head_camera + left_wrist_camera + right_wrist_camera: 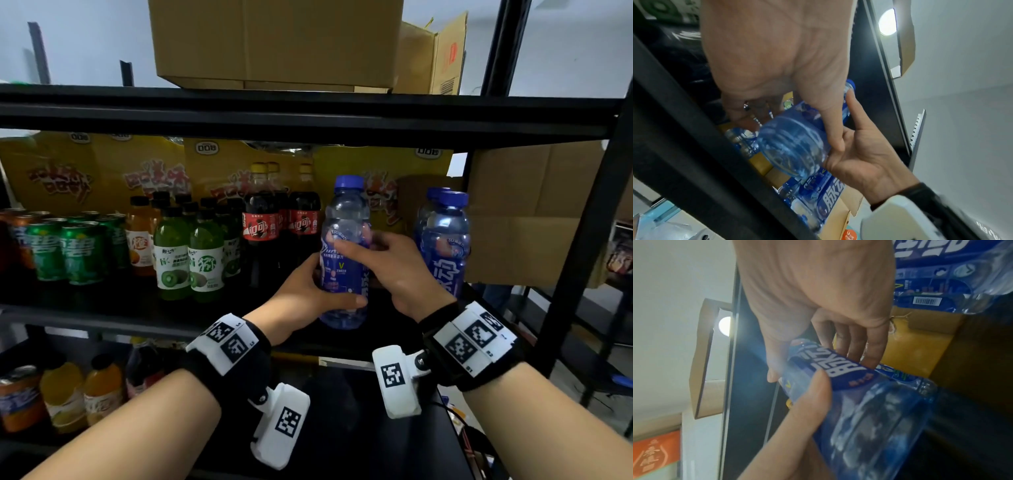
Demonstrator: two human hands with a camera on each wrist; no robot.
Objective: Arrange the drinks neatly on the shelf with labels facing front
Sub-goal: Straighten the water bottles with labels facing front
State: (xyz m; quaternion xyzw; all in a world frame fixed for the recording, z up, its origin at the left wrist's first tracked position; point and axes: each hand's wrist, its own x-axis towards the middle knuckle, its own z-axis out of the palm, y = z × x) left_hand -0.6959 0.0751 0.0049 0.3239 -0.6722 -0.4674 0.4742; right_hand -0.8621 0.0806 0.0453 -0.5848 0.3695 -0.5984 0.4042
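A clear blue bottle [344, 240] with a blue cap and blue label stands upright just above the middle shelf [102, 318], held in both hands. My left hand [308, 291] grips its lower body from the left, thumb across the front. My right hand [394, 263] grips the label band from the right, thumb lying over the front. The label's big white lettering [840, 365] faces right, away from the front. In the left wrist view the bottle's base [793, 146] points at the camera. Two matching blue bottles [443, 236] stand to the right, lettering partly forward.
Left of the held bottle stand cola bottles [274, 219], green kiwi drinks [191, 253], orange drinks [138, 236] and green cans [65, 250]. Yellow cartons [102, 171] line the back. A cardboard box [520, 212] fills the right end. A black upright [589, 219] frames the right side.
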